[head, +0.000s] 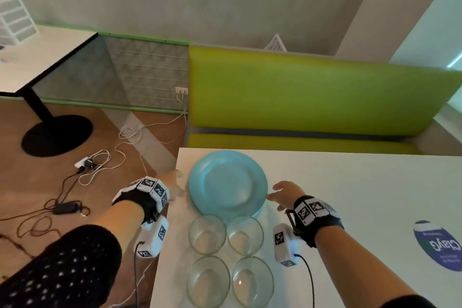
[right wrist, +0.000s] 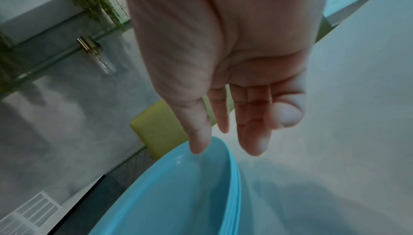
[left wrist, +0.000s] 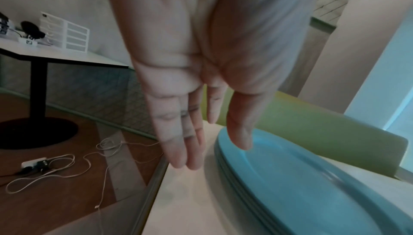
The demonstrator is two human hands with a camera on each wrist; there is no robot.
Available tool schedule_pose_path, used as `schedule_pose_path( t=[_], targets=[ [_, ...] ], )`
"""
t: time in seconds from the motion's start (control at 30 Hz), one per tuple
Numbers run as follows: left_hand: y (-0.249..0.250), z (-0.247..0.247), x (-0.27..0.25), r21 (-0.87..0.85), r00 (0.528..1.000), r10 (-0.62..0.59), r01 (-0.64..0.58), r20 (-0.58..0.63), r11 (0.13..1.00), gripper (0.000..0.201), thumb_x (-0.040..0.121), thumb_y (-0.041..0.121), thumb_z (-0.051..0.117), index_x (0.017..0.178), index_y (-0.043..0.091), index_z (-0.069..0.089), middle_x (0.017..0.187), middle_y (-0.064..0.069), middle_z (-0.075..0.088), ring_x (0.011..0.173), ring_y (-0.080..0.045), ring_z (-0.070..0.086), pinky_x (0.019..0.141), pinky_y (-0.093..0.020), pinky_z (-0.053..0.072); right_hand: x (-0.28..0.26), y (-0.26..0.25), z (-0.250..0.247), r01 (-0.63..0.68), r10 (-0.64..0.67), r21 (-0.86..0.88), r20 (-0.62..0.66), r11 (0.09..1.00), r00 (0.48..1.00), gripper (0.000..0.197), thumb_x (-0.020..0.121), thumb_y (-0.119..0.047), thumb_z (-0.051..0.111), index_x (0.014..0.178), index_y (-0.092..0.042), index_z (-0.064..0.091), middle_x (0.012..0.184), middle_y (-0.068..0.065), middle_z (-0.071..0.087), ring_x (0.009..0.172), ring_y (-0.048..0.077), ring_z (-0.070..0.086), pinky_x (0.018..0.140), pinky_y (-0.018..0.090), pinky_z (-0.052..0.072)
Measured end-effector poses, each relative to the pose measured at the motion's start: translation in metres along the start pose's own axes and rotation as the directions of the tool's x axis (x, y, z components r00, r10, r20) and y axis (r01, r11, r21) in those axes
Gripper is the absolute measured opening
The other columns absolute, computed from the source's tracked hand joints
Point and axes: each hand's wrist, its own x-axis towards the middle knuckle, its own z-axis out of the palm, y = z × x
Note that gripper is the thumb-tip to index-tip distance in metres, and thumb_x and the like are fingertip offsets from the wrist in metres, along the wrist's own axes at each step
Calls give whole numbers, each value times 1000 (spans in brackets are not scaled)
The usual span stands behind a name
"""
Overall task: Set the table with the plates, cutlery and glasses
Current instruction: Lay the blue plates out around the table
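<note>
A stack of light blue plates [head: 227,184] [left wrist: 301,177] [right wrist: 176,185] sits near the left end of the white table [head: 350,182]. Several clear glasses [head: 226,257] stand just in front of the stack, in two rows. My left hand [head: 175,184] [left wrist: 208,143] hovers at the stack's left rim, fingers straight and relaxed, thumb above the rim, holding nothing. My right hand [head: 280,195] [right wrist: 228,138] hovers at the stack's right rim, fingers loosely spread, holding nothing. No cutlery shows in any view.
A green bench [head: 312,92] runs behind the table. On the right of the tabletop is a round blue sticker [head: 440,245]. Cables and a power strip [head: 87,164] lie on the wooden floor to the left, near a second table [head: 45,57] with a black pedestal.
</note>
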Motion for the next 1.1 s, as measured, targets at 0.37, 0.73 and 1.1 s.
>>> schedule_pose_path(
  t=[0.37, 0.73, 1.1],
  targets=[
    [-2, 31, 47, -331, 999, -35, 25, -24, 943, 62, 83, 0, 64, 138, 6, 38, 115, -19, 62, 93, -29, 62, 85, -42, 54, 44, 2, 16, -32, -3, 197, 176, 980, 984, 55, 91, -15, 60, 139, -7, 34, 132, 17, 52, 62, 9, 47, 29, 10, 35],
    [34, 4, 41, -550, 999, 39, -13, 36, 835, 35, 85, -13, 54, 119, -8, 48, 114, -23, 57, 103, -33, 54, 93, -46, 47, 35, 2, -4, 28, -44, 277, 51, 961, 998, 58, 88, -15, 64, 139, -10, 35, 66, -1, 43, 52, 11, 41, 39, 17, 33],
    [60, -48, -31, -632, 966, 247, -239, -78, 737, 24, 83, -2, 64, 104, 6, 55, 109, -10, 61, 82, -16, 62, 62, -25, 59, -66, 0, -51, 191, -113, 507, -180, 840, 977, 55, 89, -3, 59, 138, -14, 37, 63, 6, 48, 50, 16, 39, 41, 23, 31]
  ],
)
